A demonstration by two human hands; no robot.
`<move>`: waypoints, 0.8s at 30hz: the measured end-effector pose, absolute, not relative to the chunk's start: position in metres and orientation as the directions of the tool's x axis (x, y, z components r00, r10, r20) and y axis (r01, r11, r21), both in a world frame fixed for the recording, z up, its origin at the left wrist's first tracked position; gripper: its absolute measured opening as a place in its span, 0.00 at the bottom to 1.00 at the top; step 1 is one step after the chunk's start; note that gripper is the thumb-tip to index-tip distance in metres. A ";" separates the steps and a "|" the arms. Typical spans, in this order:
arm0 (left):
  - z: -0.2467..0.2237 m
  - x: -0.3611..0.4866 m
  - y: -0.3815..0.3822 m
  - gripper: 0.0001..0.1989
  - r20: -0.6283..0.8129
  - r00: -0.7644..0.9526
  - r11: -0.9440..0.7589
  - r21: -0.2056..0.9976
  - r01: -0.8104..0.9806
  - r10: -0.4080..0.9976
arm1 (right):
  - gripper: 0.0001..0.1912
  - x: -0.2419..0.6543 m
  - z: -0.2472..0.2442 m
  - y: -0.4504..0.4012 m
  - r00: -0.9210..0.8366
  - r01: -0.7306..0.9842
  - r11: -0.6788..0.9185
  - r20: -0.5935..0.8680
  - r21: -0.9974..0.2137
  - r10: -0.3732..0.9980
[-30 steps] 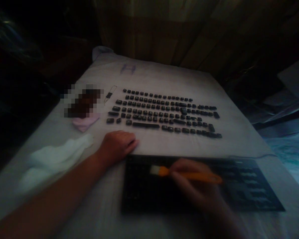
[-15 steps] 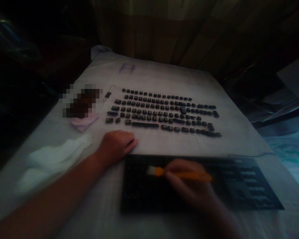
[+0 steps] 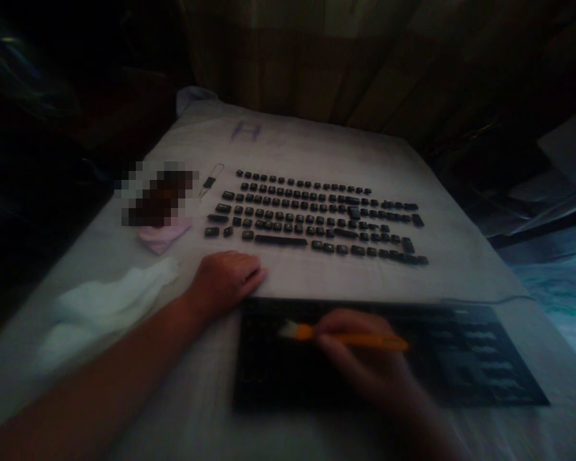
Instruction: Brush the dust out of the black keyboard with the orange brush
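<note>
A black keyboard without keycaps over most of its face lies flat in front of me. My right hand is closed round a small paintbrush with an orange handle. Its pale bristles touch or hover just above the keyboard's upper left part; I cannot tell which. Resting on the cloth by the keyboard's upper left corner, my left hand has its fingers curled, with nothing seen in them. Beyond both hands, loose black keycaps lie in several rows, with the long space bar among the nearest.
A pale sheet covers the work surface. On the left are a crumpled white cloth, a pink cloth under a pixelated item, and a wire tool with a dark middle. A cable runs along the keyboard's far right edge.
The brush tip has shifted slightly left over the keyboard, in my right hand. My left hand stays where it was.
</note>
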State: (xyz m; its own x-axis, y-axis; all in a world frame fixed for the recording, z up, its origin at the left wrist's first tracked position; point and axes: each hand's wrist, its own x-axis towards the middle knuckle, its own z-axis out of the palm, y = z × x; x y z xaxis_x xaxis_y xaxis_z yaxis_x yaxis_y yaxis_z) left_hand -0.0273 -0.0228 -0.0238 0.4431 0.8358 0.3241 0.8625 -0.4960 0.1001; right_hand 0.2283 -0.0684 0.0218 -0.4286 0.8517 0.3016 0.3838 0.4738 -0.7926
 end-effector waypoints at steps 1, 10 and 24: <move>-0.024 -0.027 -0.023 0.18 0.325 0.442 -0.496 0.103 0.862 0.836 | 0.07 0.229 0.022 -0.068 -0.429 0.378 0.477 0.307 -0.793 0.850; -0.026 -0.028 -0.023 0.17 0.335 0.442 -0.500 0.112 0.858 0.833 | 0.08 0.234 0.020 -0.067 -0.392 0.365 0.479 0.335 -0.798 0.857; -0.025 -0.028 -0.023 0.18 0.324 0.440 -0.494 0.102 0.864 0.837 | 0.08 0.230 0.019 -0.066 -0.443 0.425 0.464 0.269 -0.777 0.855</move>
